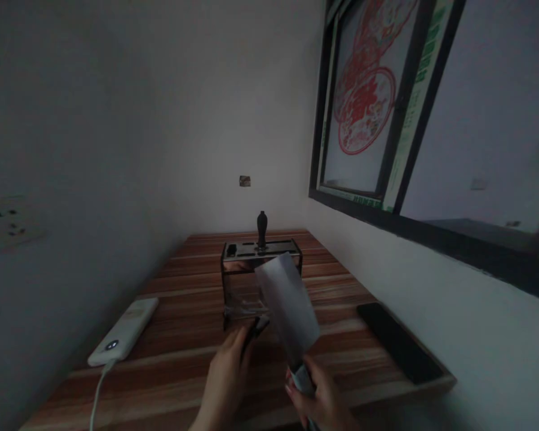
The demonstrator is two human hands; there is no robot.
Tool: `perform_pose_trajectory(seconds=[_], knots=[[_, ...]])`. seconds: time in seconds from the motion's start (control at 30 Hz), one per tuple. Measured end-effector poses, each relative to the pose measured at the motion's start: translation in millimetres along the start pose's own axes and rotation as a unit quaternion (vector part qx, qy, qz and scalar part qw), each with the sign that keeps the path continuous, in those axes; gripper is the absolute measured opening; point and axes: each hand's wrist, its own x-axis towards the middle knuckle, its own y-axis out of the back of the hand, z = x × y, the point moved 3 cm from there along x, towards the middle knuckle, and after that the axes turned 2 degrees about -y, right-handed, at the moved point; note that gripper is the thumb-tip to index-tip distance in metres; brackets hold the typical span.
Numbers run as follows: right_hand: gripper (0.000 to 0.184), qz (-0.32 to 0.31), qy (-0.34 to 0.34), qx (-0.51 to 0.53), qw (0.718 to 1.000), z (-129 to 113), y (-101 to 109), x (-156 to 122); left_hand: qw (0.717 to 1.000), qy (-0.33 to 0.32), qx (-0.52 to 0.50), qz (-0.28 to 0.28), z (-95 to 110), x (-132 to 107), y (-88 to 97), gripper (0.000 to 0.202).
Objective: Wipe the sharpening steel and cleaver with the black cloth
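My right hand (317,389) is closed around the handle of a cleaver (290,305). The broad grey blade points up and slightly left, in front of the knife block. Pinched in my left hand (229,368) is a small black-handled tool (256,328) with a short pale metal end; its exact kind is unclear. The knife block (247,254) has a slotted metal top, dark side frames and an open-looking or clear front. One black handle (262,227) stands upright from a slot. The cleaver blade hides part of the block's right side.
On the left of the wood-grain table (184,347) lies a white power bank (128,329) with a white cable. A black phone (397,341) lies near the right edge. Walls border both sides, with a dark-framed window (363,108) at right and a socket (11,221) at left.
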Motion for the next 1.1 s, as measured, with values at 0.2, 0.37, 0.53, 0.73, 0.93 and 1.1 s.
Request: perform_pose_trajectory(seconds=[0.2,0.37,0.53,0.73,0.93,1.1], knots=[[0.04,0.032,0.046,-0.077,0.995,-22.6,26.1,2.1,0.994,-0.06,0.04,-0.085,13.4,-11.3,-32.3,0.039],[0.038,0.105,0.088,-0.193,0.971,-32.8,52.5,-9.0,0.969,-0.195,0.094,-0.116,15.6,-16.7,-43.6,0.042],[0.047,0.144,0.044,-0.252,0.956,-47.5,70.7,-18.5,0.95,-0.229,0.138,-0.16,23.2,-23.2,-47.6,0.051],[0.037,0.169,0.124,-0.309,0.928,-119.6,98.4,-2.0,0.974,-0.189,0.039,-0.122,35.4,-3.8,-17.2,0.038],[0.046,0.246,0.236,-0.365,0.866,-217.1,130.0,25.2,0.96,-0.186,-0.062,0.199,22.4,59.6,51.8,0.029],[0.05,0.283,0.304,-0.506,0.756,-294.1,144.2,70.8,0.925,-0.119,-0.164,0.322,-19.2,98.2,48.4,0.041]])
